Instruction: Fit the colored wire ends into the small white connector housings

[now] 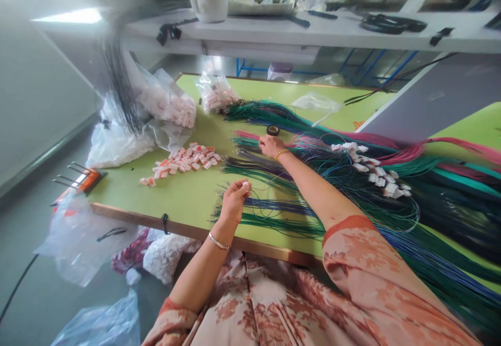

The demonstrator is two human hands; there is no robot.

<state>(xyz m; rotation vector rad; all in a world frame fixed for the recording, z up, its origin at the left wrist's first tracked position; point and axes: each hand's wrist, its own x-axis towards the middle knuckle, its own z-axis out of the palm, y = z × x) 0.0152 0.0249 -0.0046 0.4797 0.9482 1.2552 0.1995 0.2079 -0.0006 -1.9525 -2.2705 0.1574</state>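
My left hand (234,200) is lifted a little above the green table (183,200), fingers pinched on a small white connector (245,185) with thin blue wires trailing from it. My right hand (271,145) reaches further out, fingers curled down on the ends of pink and purple wire bundles (250,153). Long bundles of green, blue, teal and pink wires (391,210) fan across the table to the right. A loose pile of small red-and-white connectors (183,159) lies left of my hands. A cluster of white connectors (371,171) sits on the wires at right.
Clear plastic bags of connectors (172,103) and a black wire bundle (117,85) stand at the table's far left. A roll of black tape (273,130) lies just beyond my right hand. An orange tool (84,179) sits at the left corner. Bags lie on the floor (90,241).
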